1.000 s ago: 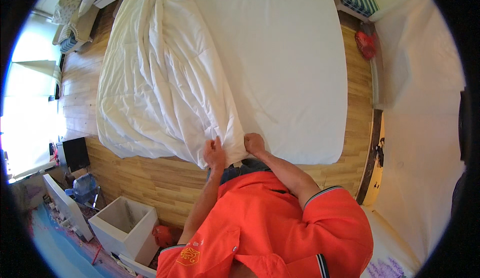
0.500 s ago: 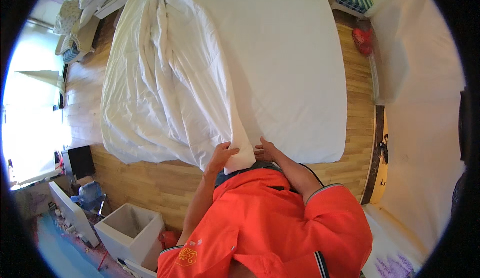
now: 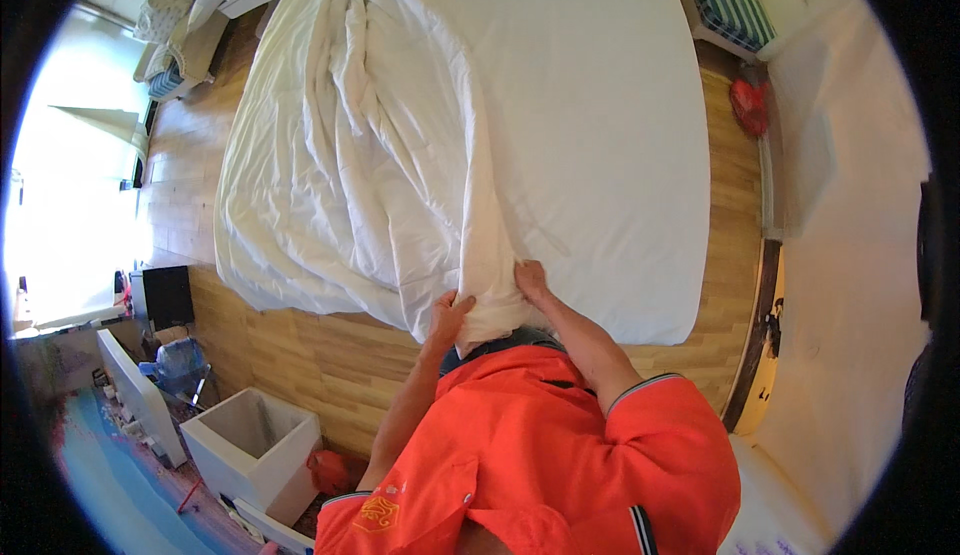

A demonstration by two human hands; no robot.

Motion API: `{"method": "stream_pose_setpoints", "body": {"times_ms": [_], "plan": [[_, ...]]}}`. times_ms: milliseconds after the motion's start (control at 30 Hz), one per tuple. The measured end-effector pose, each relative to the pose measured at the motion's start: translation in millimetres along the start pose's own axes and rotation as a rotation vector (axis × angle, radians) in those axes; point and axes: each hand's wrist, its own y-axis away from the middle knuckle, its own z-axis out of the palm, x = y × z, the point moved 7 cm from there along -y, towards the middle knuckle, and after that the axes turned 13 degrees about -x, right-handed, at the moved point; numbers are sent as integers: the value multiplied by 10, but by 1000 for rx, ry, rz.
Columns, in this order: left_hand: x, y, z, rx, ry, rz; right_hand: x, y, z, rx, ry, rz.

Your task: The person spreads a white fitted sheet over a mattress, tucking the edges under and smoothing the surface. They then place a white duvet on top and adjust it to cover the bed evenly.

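A white duvet (image 3: pixel 300 195) lies bunched in long folds over the left part of a bed. To its right the bed's white fitted sheet (image 3: pixel 600 135) shows smooth and flat. At the near edge of the bed my left hand (image 3: pixel 448 319) grips the duvet's near end, its thumb lying over the cloth. My right hand (image 3: pixel 531 279) is closed on the duvet's right edge, a little farther out, where it meets the sheet. The cloth between my hands hangs down against my body, and the fingertips of both hands are partly hidden.
Wooden floor (image 3: pixel 270 375) surrounds the bed. At the lower left are a white open box (image 3: pixel 235 445), a blue water bottle (image 3: pixel 181 364) and a black panel (image 3: pixel 168 297). A red bag (image 3: pixel 748 105) sits by the right wall, near a striped cushion (image 3: pixel 728 10).
My right hand has gone from spread fingers beside the duvet to a closed grip on its edge, moving slightly outward. The duvet's near edge has spread to the right.
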Motion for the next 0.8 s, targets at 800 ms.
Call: {"method": "stream_pose_setpoints", "body": {"times_ms": [800], "plan": [[122, -493, -81, 271, -506, 22, -717, 726, 291, 202, 588, -661]]}}
